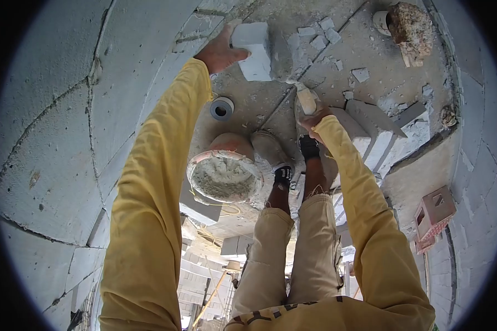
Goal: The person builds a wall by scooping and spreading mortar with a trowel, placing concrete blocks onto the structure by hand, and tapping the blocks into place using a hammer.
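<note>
My left hand (222,51) is closed on a pale grey block (254,52) near the wall on the left, with the thumb across its near side. My right hand (313,118) is wrapped round a wooden-handled tool (306,100). Its metal neck points toward the block; the shape of its head is hard to make out against the grey floor. Below my left hand a roll of grey tape (222,108) lies on the floor. A bucket (226,144) of wet grey mortar (223,177) stands near my feet.
Pale block walls rise on the left (55,138) and right (477,165). Cut blocks (370,127) lie by my right arm. Broken pieces (320,34) are scattered ahead, with a rough lump (411,30) at the far right. A hollow red brick (435,212) sits lower right.
</note>
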Tool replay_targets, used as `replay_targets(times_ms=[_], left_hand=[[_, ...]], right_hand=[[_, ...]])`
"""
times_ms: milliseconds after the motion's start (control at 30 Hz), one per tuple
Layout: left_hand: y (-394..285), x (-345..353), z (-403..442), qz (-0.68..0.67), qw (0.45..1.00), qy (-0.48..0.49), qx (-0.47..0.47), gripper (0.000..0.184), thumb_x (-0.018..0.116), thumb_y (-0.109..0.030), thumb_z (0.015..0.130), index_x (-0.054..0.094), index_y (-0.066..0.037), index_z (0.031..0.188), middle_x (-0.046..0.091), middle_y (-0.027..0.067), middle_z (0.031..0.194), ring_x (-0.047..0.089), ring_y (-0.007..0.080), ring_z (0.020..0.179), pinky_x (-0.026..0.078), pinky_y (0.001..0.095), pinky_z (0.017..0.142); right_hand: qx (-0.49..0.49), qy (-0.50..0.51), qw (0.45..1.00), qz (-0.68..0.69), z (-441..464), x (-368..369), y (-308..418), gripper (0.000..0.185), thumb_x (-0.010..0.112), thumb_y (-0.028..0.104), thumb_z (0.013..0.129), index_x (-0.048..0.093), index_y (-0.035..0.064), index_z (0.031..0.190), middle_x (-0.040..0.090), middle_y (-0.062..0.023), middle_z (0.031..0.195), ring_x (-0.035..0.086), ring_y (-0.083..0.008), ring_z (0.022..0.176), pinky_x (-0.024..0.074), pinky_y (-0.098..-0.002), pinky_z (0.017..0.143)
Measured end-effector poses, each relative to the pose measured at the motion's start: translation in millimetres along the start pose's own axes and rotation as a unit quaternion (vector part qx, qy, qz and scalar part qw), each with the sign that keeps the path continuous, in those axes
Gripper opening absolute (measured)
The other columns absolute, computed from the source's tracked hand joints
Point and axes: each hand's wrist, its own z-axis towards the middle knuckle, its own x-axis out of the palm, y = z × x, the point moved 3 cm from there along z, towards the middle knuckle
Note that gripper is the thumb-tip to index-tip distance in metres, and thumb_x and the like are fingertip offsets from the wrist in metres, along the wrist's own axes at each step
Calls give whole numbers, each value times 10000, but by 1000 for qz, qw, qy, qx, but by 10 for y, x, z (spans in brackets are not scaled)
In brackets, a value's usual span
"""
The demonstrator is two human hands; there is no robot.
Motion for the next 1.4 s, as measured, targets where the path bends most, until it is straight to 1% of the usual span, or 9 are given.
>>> replay_targets(times_ms=[100,233,467,667,833,1067,1200,1300,1400], left_hand=[[-11,23,-155,10,1000,-14,3,872,710,-229,771,214,-28,1459,517,237,1289,531,295,1178,382,342,1020],[16,67,-83,-13,1000,-12,6,850,719,-194,772,236,-49,1456,496,194,1297,496,267,1195,377,334,1024],[22,91,-175,-24,999,19,-27,841,731,-139,765,248,-70,1449,481,169,1306,494,262,1179,381,334,1022],[-16,157,-215,-48,999,19,0,842,737,-121,757,254,-92,1446,471,148,1310,492,270,1193,386,338,1017],[-73,131,-333,-20,999,22,-18,834,738,-118,757,257,-130,1439,460,141,1317,485,275,1197,387,352,1017],[-124,189,-438,-12,1000,-12,-7,829,755,-115,726,280,-101,1405,505,157,1269,535,284,1147,412,361,994],[-47,181,-402,-9,1000,0,-9,840,759,-101,734,265,-117,1414,485,150,1292,511,269,1172,415,358,995],[97,238,-380,-63,998,20,-6,864,768,-107,751,236,-144,1430,456,147,1317,490,258,1193,425,359,981],[65,277,-485,-36,999,15,-11,867,763,-95,755,225,-145,1433,458,144,1315,489,254,1194,428,361,978]], right_hand=[[-25,-85,974,-209,-460,-290,485,432,689,234,722,602,19,1086,679,-142,955,630,-293,896,521,-432,783],[-224,-129,966,16,-514,-378,462,400,700,212,736,593,11,1065,674,-129,869,637,-258,774,521,-407,720],[97,85,971,-202,-26,-103,166,400,753,229,701,586,-3,980,627,-96,713,555,-178,510,466,-346,505],[-141,39,912,382,-589,-514,563,463,767,196,679,566,25,1058,612,-88,715,572,-213,536,472,-379,486],[8,19,993,-116,-92,-13,371,661,793,339,641,561,-26,1141,668,-194,991,645,-284,941,499,-350,864],[-221,-128,917,307,-943,-531,1062,436,815,277,687,560,12,922,569,-40,639,508,-141,462,450,-306,434],[-278,-171,944,44,-394,-173,592,372,775,252,722,566,-5,891,588,-51,664,557,-164,532,493,-313,513],[-13,-28,971,-235,-259,-200,539,289,722,184,721,610,12,925,671,-112,831,634,-281,743,505,-346,718],[-80,-127,988,-48,-482,-450,741,310,731,204,703,611,23,924,670,-109,813,645,-262,732,509,-338,702]])
